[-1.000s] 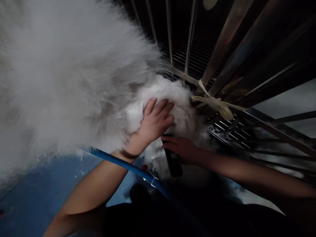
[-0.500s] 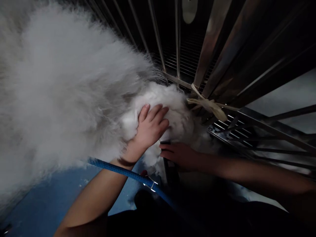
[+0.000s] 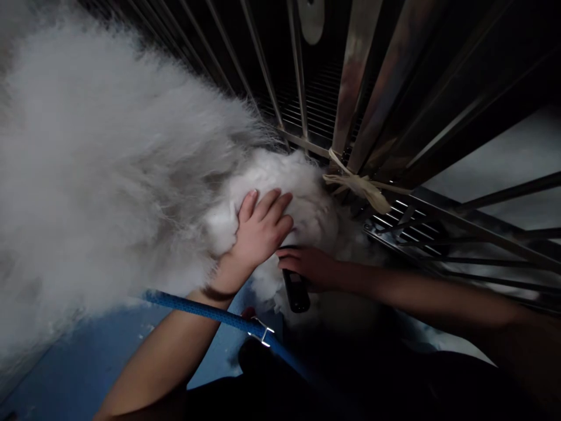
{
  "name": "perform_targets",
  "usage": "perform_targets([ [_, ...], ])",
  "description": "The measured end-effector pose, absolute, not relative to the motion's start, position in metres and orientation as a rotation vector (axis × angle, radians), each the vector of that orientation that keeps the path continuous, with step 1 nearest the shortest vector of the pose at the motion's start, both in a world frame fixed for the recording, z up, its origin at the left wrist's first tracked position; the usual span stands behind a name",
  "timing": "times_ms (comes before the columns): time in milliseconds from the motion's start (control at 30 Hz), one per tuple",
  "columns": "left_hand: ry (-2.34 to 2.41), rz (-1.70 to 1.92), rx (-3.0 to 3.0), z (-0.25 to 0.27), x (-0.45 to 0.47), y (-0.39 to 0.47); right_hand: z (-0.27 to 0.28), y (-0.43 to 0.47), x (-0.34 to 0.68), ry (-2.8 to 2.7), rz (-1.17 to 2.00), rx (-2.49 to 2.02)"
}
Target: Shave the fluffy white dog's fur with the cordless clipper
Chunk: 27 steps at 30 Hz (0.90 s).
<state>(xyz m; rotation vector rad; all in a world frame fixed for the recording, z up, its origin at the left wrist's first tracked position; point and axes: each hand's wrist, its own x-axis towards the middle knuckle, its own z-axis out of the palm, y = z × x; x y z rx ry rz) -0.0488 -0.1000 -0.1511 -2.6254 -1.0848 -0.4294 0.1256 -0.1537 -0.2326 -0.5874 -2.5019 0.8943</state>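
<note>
Against a single clump of white fluff (image 3: 313,190) rests the person's left hand (image 3: 262,228), one of two bare hands in view; four of its digits show, slightly apart from one another and laid on the clump. At the clump's lower edge, just beside the left hand, the right hand (image 3: 309,266) has its fingers closed on one black tool (image 3: 298,299), whose rounded lower end sticks out below them; two fingers can be made out across it, and whether its upper end meets the clump cannot be told. Left of the clump spreads one large white furry body (image 3: 100,164), its border with the clump hard to tell. Below and left of the clump, one blue strap (image 3: 193,307) crosses in front of the left forearm and carries one metal buckle (image 3: 263,333); behind it lies a blue expanse (image 3: 87,362) with a few white flecks. Right of the clump, one knotted cream tie (image 3: 362,186) hangs on the metalwork. Above the clump rise several metal bars (image 3: 298,76), too dark to count fully, with one pale oval piece (image 3: 312,20) between two of them.
</note>
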Motion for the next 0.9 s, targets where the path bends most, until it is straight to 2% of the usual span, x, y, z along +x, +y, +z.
perform_targets([
  [100, -1.083, -0.416, -2.597, -0.15, -0.049, -0.099, -0.23, -0.156, 0.128, -2.533, 0.914, -0.567],
  [233, -1.139, -0.444, -2.606, -0.145, -0.048, -0.098, -0.225, -0.158, 0.132, -2.495, 0.79, -0.608],
  [567, -1.166, -0.445, -2.618, -0.146, -0.049, -0.097, -0.248, -0.17, 0.126, -2.483, 0.737, -0.626],
  [900, -1.063, -0.433, -2.523, -0.148, -0.048, -0.102, -0.243, -0.166, 0.118, -2.501, 0.966, -0.658],
])
